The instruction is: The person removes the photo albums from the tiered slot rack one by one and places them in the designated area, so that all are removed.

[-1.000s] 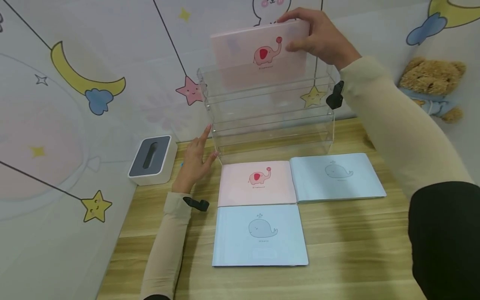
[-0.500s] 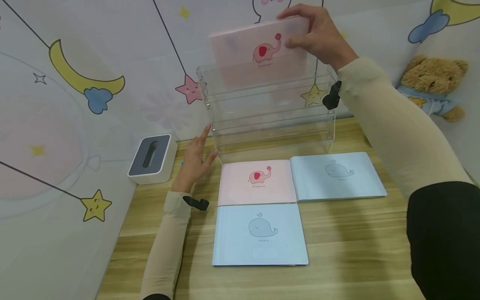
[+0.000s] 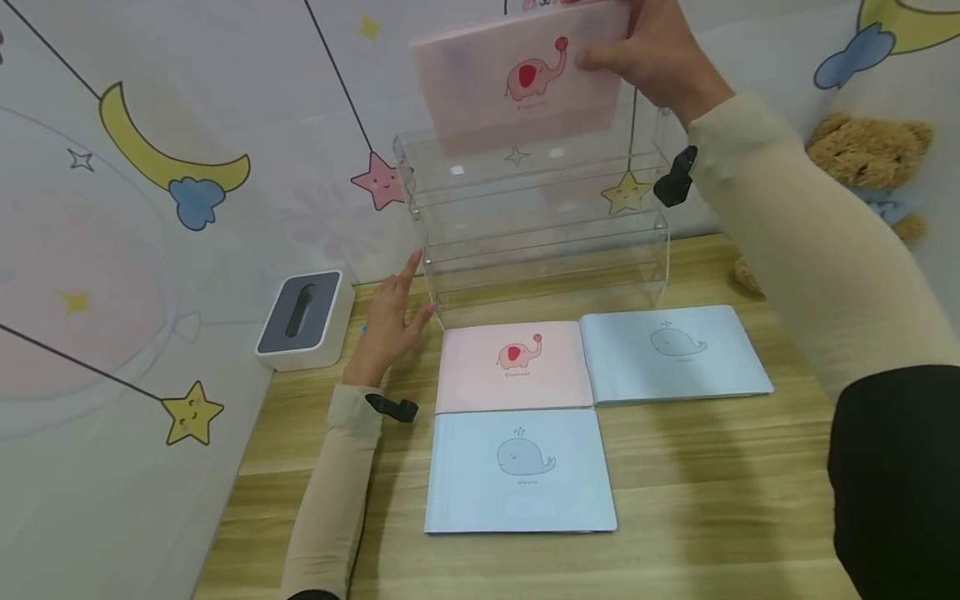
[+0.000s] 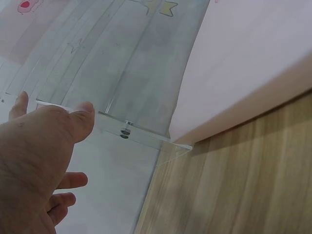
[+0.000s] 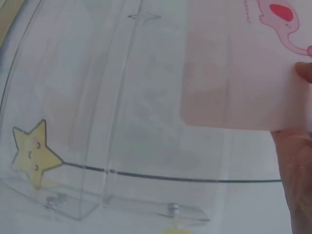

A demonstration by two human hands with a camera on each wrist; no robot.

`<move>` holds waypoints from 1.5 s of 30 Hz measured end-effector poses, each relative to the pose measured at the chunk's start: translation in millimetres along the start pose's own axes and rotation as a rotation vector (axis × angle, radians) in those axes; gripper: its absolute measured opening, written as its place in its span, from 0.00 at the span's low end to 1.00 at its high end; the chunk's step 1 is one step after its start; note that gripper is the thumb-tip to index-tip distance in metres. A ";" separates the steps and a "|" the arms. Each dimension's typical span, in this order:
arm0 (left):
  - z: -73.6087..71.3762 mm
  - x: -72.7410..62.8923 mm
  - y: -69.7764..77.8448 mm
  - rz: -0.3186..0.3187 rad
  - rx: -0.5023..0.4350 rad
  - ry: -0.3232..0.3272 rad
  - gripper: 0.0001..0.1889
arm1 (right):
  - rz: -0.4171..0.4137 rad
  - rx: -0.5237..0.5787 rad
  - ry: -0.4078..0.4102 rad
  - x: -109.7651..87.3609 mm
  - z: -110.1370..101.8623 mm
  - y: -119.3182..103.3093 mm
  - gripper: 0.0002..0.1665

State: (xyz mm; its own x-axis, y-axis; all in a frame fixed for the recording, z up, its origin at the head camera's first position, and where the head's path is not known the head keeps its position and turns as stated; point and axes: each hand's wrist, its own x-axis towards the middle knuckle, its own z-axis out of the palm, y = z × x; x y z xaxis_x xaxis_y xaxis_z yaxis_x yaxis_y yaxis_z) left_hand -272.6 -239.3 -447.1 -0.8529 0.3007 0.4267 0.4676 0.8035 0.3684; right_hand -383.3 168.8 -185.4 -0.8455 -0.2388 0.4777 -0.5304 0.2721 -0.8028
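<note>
My right hand (image 3: 663, 58) pinches a pink book (image 3: 480, 79) by its upper right corner, thumb on the front cover beside a printed elephant. The book is tilted, and its lower part shows through the top tier of a clear acrylic tiered rack (image 3: 540, 237). My left hand (image 3: 386, 325) touches the rack's left side with straight fingers; in the left wrist view its thumb (image 4: 84, 119) lies at the clear panel's edge. In front of the rack lie another pink elephant book (image 3: 468, 375), a blue whale book (image 3: 622, 358) to its right, and a nearer blue whale book (image 3: 461, 475).
A white box with a grey slotted top (image 3: 300, 321) stands left of the rack. A teddy bear (image 3: 862, 154) sits at the right, partly behind my right sleeve. The wall (image 3: 285, 67) with printed moons and stars rises right behind the rack.
My right hand has risen with the pink book, whose lower edge is now higher against the rack's top tier and more tilted. My left hand and the books on the table have not moved.
</note>
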 end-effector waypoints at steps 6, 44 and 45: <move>-0.4 -1.2 -1.8 -0.013 0.003 -0.011 0.45 | 0.020 -0.033 -0.012 -2.9 -13.4 -14.0 0.31; 1.0 5.9 -1.6 -0.014 -0.001 -0.003 0.45 | 0.097 0.393 0.029 -136.6 -57.5 28.3 0.37; 1.4 6.3 -1.9 -0.011 -0.003 -0.002 0.45 | 0.120 0.384 0.034 -141.9 -58.5 28.9 0.37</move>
State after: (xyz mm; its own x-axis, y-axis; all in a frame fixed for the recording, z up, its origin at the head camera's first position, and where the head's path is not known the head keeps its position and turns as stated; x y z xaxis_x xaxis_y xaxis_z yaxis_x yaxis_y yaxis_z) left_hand -279.1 -238.2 -446.2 -0.8586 0.2925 0.4209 0.4584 0.8056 0.3754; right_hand -282.3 265.1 -255.5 -0.9050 -0.1942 0.3785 -0.3714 -0.0735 -0.9256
